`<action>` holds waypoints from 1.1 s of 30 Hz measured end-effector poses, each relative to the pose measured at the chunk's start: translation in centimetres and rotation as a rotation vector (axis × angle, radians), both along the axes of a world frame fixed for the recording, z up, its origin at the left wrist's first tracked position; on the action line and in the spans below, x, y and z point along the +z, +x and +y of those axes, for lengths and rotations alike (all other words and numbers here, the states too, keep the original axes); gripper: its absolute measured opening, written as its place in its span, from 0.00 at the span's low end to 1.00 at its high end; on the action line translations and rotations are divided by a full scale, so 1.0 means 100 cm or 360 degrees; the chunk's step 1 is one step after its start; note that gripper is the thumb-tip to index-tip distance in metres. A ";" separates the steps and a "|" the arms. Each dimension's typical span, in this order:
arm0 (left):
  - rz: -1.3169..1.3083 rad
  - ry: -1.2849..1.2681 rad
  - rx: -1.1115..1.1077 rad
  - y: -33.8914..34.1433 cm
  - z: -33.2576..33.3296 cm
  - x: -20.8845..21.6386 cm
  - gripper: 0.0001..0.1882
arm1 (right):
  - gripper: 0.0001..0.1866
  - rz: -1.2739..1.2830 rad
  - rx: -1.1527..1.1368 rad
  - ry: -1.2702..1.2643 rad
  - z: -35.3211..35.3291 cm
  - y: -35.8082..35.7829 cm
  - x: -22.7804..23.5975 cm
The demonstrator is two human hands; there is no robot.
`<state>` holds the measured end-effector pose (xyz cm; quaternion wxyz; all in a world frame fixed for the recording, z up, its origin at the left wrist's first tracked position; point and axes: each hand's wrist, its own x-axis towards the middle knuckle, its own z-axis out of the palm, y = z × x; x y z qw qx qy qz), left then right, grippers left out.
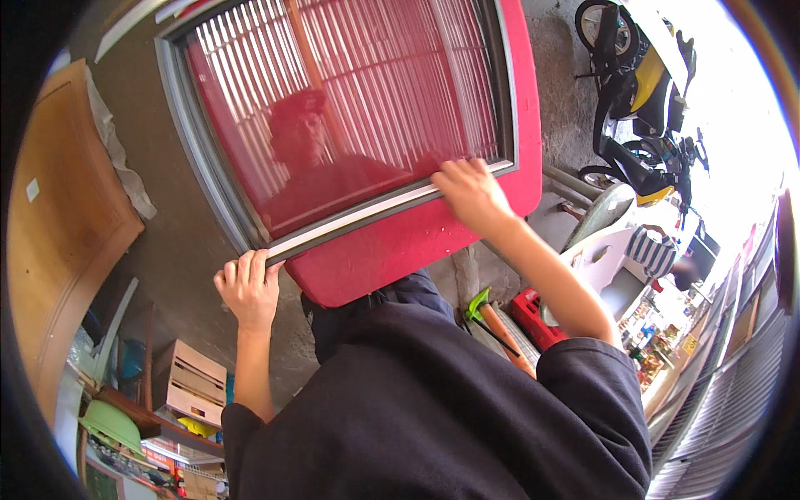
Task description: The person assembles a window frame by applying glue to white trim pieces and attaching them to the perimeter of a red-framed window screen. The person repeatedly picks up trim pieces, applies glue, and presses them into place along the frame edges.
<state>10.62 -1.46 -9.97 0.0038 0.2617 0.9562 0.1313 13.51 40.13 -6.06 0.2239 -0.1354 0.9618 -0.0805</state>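
A metal-framed window [354,223] lies over a red tabletop [375,268] in front of me. Its glass [383,117] mirrors a corrugated roof and my outline. My left hand [250,292] is closed around the near left corner of the frame, which juts past the table's edge. Farther right, my right hand [475,198] is closed over the near rail close to the right corner, fingers curled onto the inner edge by the glass. The underside of the frame is hidden.
A brown wooden panel [71,217] stands at the left, above a slatted wooden crate [193,379]. Right of my legs are a red crate [533,317] and a green-topped orange object [492,321]. Motorbikes [637,108] and a person in a striped top [652,252] are farther right.
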 end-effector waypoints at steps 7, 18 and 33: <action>0.0012 -0.0030 0.0054 0.002 0.007 0.009 0.15 | 0.12 0.0065 0.0065 0.0158 0.108 0.023 0.006; -0.0009 -0.0057 0.0127 0.006 0.010 0.017 0.15 | 0.08 0.0100 0.0063 0.0089 0.106 0.028 -0.004; -0.2186 0.1971 0.1456 0.074 0.215 0.003 0.32 | 0.24 0.0707 -0.0210 -0.0179 0.032 -0.308 -0.021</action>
